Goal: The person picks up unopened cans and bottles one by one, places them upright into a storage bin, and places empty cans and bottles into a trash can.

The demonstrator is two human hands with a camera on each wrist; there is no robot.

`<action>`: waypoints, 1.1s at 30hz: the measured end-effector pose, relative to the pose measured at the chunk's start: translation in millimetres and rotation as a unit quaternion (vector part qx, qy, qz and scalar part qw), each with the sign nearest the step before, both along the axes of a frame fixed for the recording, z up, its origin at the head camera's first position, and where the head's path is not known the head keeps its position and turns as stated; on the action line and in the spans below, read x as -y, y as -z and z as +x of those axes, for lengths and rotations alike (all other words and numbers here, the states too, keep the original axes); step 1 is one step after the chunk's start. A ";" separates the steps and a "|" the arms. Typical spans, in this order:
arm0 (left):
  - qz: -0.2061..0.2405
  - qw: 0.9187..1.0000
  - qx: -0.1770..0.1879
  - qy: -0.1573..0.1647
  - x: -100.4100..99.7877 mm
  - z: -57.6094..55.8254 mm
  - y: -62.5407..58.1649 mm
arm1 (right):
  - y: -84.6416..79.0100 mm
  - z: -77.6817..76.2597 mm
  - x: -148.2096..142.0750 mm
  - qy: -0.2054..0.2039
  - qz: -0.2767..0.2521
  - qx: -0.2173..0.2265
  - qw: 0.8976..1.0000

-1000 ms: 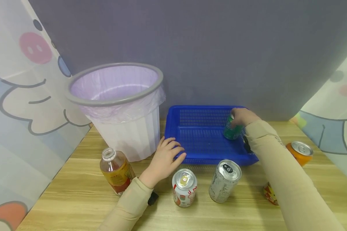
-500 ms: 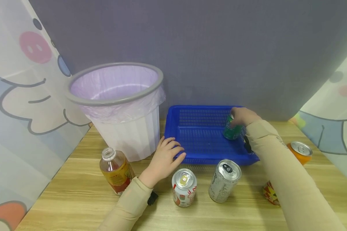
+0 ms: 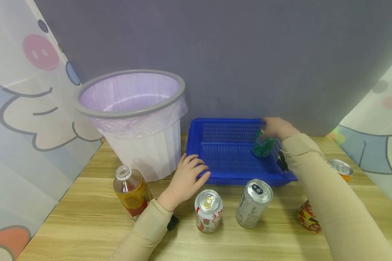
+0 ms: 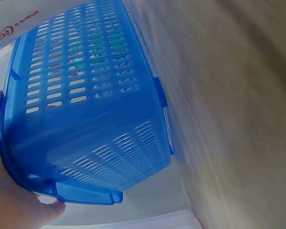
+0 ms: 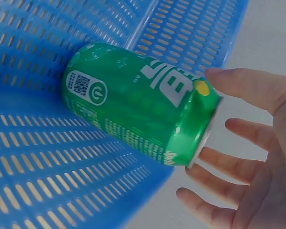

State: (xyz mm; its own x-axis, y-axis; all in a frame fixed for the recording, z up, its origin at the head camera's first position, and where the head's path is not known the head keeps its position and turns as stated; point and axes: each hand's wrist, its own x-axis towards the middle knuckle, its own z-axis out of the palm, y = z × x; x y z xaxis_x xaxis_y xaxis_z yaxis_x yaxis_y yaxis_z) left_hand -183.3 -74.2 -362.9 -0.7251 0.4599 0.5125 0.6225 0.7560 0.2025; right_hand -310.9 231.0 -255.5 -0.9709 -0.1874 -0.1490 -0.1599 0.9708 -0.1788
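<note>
A green soda can (image 3: 262,144) stands in the right end of the blue plastic basket (image 3: 238,182). My right hand (image 3: 278,127) is over its top. In the right wrist view, the thumb is at the can's top edge (image 5: 206,131) and the other fingers are loosely spread, not curled round it. On the basket's front left corner rests my left hand (image 3: 185,180), fingers relaxed over the rim. The left wrist view has the basket's slotted outside wall (image 4: 81,129) and part of that hand at its rim. A white Coca-Cola can (image 3: 208,211) stands near the left hand.
A lined white trash bin (image 3: 143,154) stands left of the basket. Nearer are an open plastic bottle (image 3: 132,192) and a silver can (image 3: 253,204). A red-yellow can (image 3: 308,217) and an orange can (image 3: 342,169) are partly behind the right forearm. A grey panel (image 3: 228,54) rises behind.
My right hand has lifted slightly and shifted a little right off the green can, and the right forearm has moved right with it. The left hand has stayed in place.
</note>
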 end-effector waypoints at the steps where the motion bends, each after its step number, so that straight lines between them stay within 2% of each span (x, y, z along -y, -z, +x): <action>1: 0.000 1.000 0.000 0.000 0.1 0.1 -0.1 | -1.6 0.7 0.5 0.001 -0.003 -0.001 1.000; 12: 0.008 1.000 0.015 0.003 -0.3 1.0 -3.0 | -18.6 10.0 2.3 -0.006 -0.006 -0.039 0.999; 33: 0.004 1.000 0.000 0.000 0.1 0.1 -1.6 | -36.3 32.8 -5.6 -0.034 -0.062 -0.048 0.996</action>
